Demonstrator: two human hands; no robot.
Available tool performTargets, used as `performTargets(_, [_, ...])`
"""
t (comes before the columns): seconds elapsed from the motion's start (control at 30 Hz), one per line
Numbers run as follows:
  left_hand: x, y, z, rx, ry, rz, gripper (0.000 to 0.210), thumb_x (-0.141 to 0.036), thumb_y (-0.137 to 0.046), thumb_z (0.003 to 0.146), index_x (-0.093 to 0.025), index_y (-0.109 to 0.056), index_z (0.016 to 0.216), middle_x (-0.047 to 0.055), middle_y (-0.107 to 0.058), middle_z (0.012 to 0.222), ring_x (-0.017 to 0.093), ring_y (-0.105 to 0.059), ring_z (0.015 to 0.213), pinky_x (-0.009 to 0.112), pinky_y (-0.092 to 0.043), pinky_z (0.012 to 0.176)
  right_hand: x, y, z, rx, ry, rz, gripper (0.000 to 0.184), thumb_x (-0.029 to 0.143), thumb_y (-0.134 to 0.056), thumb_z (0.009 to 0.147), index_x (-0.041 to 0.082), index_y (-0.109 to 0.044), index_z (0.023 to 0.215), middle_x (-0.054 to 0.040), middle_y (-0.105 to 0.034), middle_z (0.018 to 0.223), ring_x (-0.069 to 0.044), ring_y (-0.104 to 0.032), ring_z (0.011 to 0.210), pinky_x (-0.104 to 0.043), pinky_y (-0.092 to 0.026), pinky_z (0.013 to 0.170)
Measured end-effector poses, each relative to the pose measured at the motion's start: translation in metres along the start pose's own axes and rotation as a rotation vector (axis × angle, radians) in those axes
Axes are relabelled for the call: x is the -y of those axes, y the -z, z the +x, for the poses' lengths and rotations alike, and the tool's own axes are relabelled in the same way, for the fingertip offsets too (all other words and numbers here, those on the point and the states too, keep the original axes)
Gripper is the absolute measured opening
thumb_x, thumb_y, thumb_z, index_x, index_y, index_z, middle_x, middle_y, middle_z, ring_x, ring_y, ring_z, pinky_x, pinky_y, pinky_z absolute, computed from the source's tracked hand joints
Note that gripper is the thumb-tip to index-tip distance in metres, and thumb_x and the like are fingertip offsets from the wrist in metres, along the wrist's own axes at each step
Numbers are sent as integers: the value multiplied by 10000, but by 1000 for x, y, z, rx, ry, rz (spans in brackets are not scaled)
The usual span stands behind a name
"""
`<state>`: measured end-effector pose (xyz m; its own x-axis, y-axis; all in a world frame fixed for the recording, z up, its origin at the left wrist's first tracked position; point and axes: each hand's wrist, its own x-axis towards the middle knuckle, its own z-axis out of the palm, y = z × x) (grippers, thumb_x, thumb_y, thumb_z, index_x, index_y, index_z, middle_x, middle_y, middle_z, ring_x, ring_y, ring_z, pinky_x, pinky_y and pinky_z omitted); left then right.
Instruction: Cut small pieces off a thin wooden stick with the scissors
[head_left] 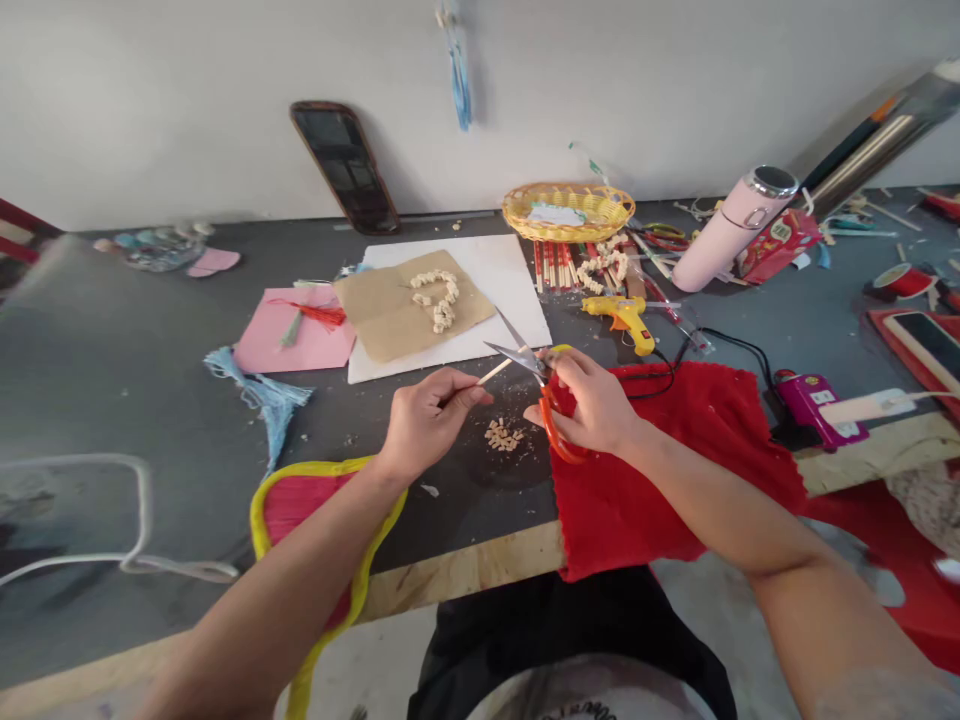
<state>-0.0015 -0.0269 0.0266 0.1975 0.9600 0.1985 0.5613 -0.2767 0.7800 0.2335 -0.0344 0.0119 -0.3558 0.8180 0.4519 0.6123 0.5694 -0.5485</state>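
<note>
Between the thumb and fingers of my left hand [433, 418] is a thin pale wooden stick [495, 371], pointing up and to the right. My right hand [596, 400] grips a pair of orange-handled scissors [553, 425]. Their blades are spread, and the stick's far end lies at them; whether they touch it I cannot tell. Below both hands, a small heap of cut wooden bits [503, 435] lies on the dark table. Beyond them, a brown paper sheet [390, 325] on a white board [536, 320] bears a curved figure of pale pieces [442, 292].
A yellow glue gun [626, 318] lies right of the board, near a wicker basket [517, 212] and a pink bottle [731, 232]. Red cloth [675, 480] spreads under my right forearm. A phone [346, 165] leans on the wall; a blue tassel [266, 400] lies left.
</note>
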Motion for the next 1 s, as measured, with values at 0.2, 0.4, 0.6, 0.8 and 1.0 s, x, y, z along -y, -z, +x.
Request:
performTargets(0.2, [3,5,2,69,7,-36,259,-343,-584,863,-172,-748,759,-14,-644,590,73,-447,463,199,-338,463,-2,-1,0,-20,39,-11,587,600,-638,824,191,-517,1228,-150,-635,1147,-302,-615,1110,-458,-563,909])
performTargets(0.4, [5,4,2,72,19,-56,269,-360,-592,858,-166,-746,753,-15,-626,562,74,-439,452,200,-332,452,2,3,1,9,41,8,535,571,-628,848,197,-528,1217,-140,-650,1135,-283,-641,1079,-437,-558,921])
performTargets(0.6, [9,3,1,102,58,-111,303,-392,-571,884,-149,-735,808,18,-678,609,74,-465,422,203,-380,450,5,6,2,36,30,-20,509,553,-628,857,175,-544,1188,-158,-651,1132,-299,-639,1070,-461,-567,893])
performTargets(0.8, [10,6,5,250,146,-313,321,-425,-586,873,-140,-683,763,46,-682,595,68,-408,392,185,-293,369,1,3,1,15,24,33,565,567,-657,824,206,-523,1237,-138,-633,1168,-283,-620,1119,-436,-560,925])
performTargets(1.0, [6,9,9,356,218,-507,333,-460,-674,816,-136,-629,750,80,-723,662,51,-393,374,178,-284,355,0,4,1,34,59,57,554,551,-651,832,203,-517,1241,-125,-641,1113,-269,-636,1069,-416,-559,903])
